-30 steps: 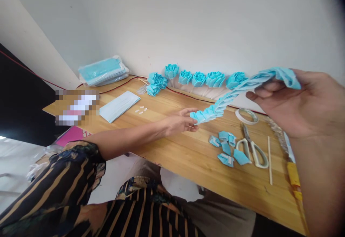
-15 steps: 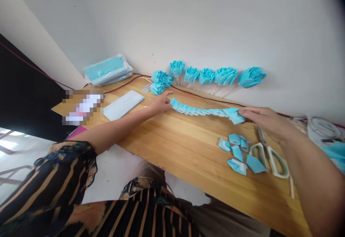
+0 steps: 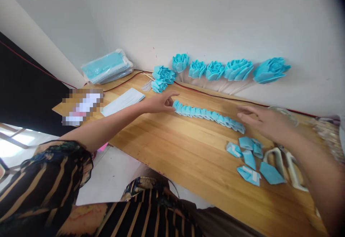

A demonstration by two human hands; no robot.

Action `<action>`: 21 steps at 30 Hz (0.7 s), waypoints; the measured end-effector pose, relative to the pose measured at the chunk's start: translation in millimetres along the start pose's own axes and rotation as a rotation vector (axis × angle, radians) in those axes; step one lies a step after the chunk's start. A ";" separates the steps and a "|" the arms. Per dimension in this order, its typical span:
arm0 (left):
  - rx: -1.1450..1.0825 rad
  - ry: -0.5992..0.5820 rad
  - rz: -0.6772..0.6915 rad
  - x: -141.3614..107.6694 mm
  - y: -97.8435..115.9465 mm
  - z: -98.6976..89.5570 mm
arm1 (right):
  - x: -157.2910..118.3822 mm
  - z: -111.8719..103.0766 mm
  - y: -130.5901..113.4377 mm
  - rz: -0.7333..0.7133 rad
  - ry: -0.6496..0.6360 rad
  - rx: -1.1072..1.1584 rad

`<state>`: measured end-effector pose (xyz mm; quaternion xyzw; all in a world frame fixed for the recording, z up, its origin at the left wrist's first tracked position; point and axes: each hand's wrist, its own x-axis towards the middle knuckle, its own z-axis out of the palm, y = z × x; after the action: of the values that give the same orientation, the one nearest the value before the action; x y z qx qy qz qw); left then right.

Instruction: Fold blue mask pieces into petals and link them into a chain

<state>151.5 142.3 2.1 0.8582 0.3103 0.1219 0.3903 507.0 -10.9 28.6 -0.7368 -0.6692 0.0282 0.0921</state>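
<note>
A long strip of overlapping folded blue pieces (image 3: 208,114) lies on the wooden table (image 3: 172,141). At its left end is my left hand (image 3: 161,102), thumb and forefinger apart, with the fingertips beside the strip. My right hand (image 3: 258,120) is above the strip's right end, fingers apart, holding nothing, slightly blurred. Several loose folded blue pieces (image 3: 249,159) lie below the right hand. White-handled scissors (image 3: 293,170) are beside them, partly hidden under my right forearm.
Several blue flowers (image 3: 238,69) on pale stems lean against the wall; two more (image 3: 161,78) lie on the table. A bagged stack of blue sheets (image 3: 107,66), a pale folded sheet (image 3: 124,101) and a blurred-out object (image 3: 83,107) are at the left.
The right hand has let go of the strip's right end and moved off it. The strip now lies on the table. The left fingers have parted. The view has shifted a little.
</note>
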 end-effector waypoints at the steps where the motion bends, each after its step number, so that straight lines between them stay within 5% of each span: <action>1: 0.021 0.014 -0.006 0.3 0.6 0.9 | 0.9 1.7 -11.4 -0.072 0.010 0.026; 10: 0.140 0.050 -0.015 2.9 5.6 6.3 | 36.6 37.4 -98.4 -0.456 -0.064 0.164; 16: 0.221 0.220 0.071 -6.6 22.7 9.1 | 51.2 57.3 -103.2 -0.433 0.001 0.125; 21: 0.098 0.238 0.130 -25.2 60.2 11.9 | 42.8 31.5 -93.5 -0.331 0.080 0.128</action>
<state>163.6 89.1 39.9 0.8741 0.3037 0.2324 0.2996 414.4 42.8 17.4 -0.6100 -0.7738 0.0257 0.1687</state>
